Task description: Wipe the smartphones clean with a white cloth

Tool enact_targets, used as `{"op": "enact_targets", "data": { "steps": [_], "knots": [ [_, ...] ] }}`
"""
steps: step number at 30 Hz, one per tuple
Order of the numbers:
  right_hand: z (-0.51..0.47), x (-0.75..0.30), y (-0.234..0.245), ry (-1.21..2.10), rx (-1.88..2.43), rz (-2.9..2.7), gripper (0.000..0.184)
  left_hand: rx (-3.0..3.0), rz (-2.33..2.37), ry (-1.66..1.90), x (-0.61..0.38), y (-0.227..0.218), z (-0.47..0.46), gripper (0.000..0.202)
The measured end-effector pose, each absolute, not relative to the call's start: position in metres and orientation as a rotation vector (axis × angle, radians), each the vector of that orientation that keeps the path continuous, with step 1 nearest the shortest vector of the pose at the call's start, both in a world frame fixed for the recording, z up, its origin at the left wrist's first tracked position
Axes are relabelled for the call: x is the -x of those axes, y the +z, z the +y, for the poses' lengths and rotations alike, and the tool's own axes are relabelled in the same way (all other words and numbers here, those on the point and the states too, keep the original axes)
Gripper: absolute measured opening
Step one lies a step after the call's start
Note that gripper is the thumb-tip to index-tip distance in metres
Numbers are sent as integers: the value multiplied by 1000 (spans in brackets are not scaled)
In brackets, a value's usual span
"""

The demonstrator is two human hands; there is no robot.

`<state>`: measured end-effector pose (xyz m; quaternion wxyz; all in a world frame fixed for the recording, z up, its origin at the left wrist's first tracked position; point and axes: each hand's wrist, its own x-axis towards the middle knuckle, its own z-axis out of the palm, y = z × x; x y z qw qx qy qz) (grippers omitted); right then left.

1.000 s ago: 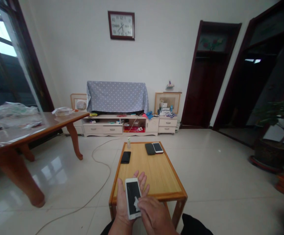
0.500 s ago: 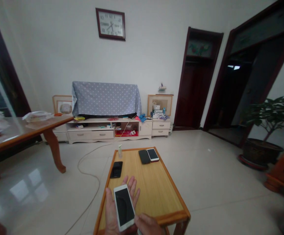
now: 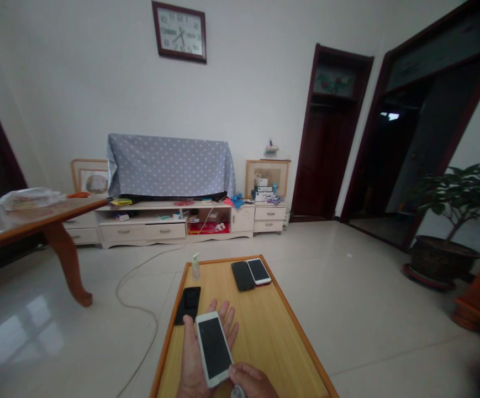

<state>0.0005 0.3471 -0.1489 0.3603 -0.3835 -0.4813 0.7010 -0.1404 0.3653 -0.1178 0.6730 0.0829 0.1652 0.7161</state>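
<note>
A white smartphone [image 3: 215, 349] with a dark screen lies face up across my left hand [image 3: 192, 354]. The palm is turned up beneath it, the thumb is along its left side, and the fingers stretch out past its right edge. At the phone's lower right corner, my right hand [image 3: 254, 381] is closed, with its thumb and fingertips against the edge. Something small and grey [image 3: 238, 391] shows under the right fingers, too little of it to name. Just beyond the left thumb, a black smartphone [image 3: 188, 304] lies on the wooden table [image 3: 273, 326].
At the table's far end are a pump bottle [image 3: 195, 267], a black phone-like slab [image 3: 243, 275] and another white smartphone [image 3: 258, 271]. A cable [image 3: 134, 305] runs over the floor to a white TV cabinet [image 3: 165, 231]. A larger table [image 3: 57, 213] is at left, a potted plant [image 3: 442, 254] at right.
The view has shifted, so the small table looks nearer and more of its surface shows. Both hands keep the white smartphone in nearly the same pose.
</note>
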Motion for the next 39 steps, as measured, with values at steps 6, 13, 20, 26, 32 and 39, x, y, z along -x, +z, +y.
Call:
{"op": "enact_targets", "data": {
  "steps": [6, 13, 20, 26, 32, 39],
  "knots": [
    [394, 5, -148, 2006, 939, -900, 46, -281, 797, 1636, 148, -119, 398, 69],
    [478, -1, -155, 1841, 1003, -735, 29, -898, 1794, 1576, 195, -151, 418, 52],
    [544, -6, -173, 1763, 1072, -701, 23, -1336, 2419, 1224, 225, -169, 422, 56],
    [570, -7, -183, 1732, 1128, -670, 17, -1377, 2530, 1131, 231, -181, 426, 56],
    [585, -4, -186, 1707, 1201, -645, 19, -1415, 2563, 1054, 232, -197, 432, 60],
    [594, 0, -185, 1694, 1268, -589, 28, -1529, 2780, 438, 219, -185, 434, 59]
  ]
}}
